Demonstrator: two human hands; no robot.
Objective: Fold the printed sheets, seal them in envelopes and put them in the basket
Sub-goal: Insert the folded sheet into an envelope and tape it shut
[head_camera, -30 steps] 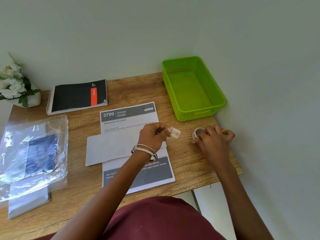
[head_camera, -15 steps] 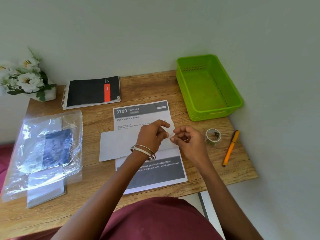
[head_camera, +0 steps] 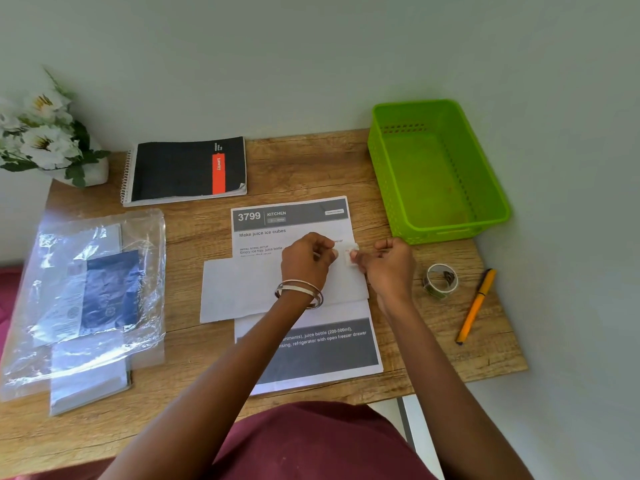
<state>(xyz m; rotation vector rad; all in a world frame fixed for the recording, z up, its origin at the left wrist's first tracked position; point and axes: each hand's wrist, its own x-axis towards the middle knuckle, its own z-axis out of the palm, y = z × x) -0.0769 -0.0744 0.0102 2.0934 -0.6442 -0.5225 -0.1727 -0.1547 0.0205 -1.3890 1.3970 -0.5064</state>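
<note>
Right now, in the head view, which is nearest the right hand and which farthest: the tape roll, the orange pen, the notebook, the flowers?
From the right hand:
1. Tape roll, just to its right.
2. Orange pen, further right.
3. Notebook, back left.
4. Flowers, far left corner.

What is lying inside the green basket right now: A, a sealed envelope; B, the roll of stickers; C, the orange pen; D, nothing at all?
D: the green basket shows only its bare floor, while the sticker roll and orange pen lie on the table beside it.
</note>
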